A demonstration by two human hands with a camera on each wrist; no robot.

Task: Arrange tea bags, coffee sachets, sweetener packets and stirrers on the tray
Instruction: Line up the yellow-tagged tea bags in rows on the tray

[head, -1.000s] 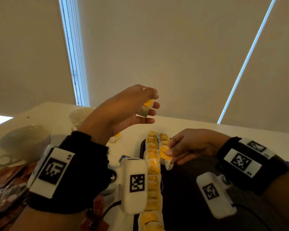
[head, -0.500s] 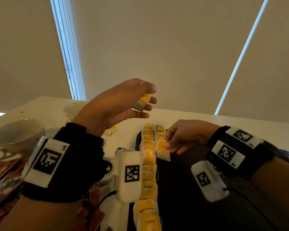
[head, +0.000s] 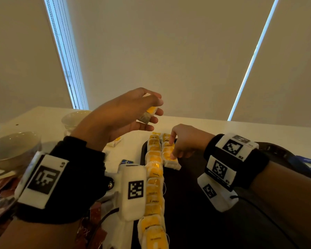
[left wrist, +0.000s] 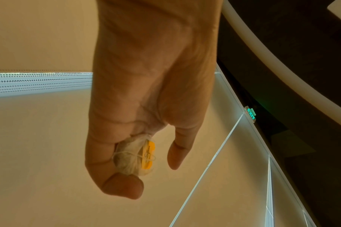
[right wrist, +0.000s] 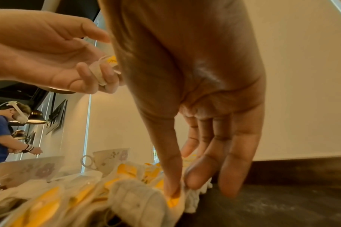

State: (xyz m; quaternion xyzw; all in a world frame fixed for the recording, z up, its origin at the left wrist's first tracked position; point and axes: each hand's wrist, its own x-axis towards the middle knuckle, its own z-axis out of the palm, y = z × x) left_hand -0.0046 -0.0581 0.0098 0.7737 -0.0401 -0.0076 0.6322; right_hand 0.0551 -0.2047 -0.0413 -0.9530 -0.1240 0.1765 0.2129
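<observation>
My left hand (head: 153, 112) is raised above the table's far side and grips a tea bag (head: 149, 114) with a yellow tag; in the left wrist view this tea bag (left wrist: 135, 158) sits between the curled fingers and thumb. A dark tray (head: 196, 203) carries a long row of tea bags (head: 153, 186) along its left edge and a short second row (head: 166, 141) beside it. My right hand (head: 172, 155) is low over the second row, and its thumb and forefinger pinch the nearest tea bag (right wrist: 175, 199) there.
Two floral cups (head: 13, 148) (head: 74, 117) stand on the white table at the left, with brown sachets (head: 0, 186) in front of them. A loose tea bag (head: 115, 141) and a blue packet (head: 127, 161) lie left of the tray. Another person (right wrist: 0, 130) stands far off.
My right hand has pushed its tea bag away from me and set it down at the near end of the short row. The left hand stays raised with its tea bag.
</observation>
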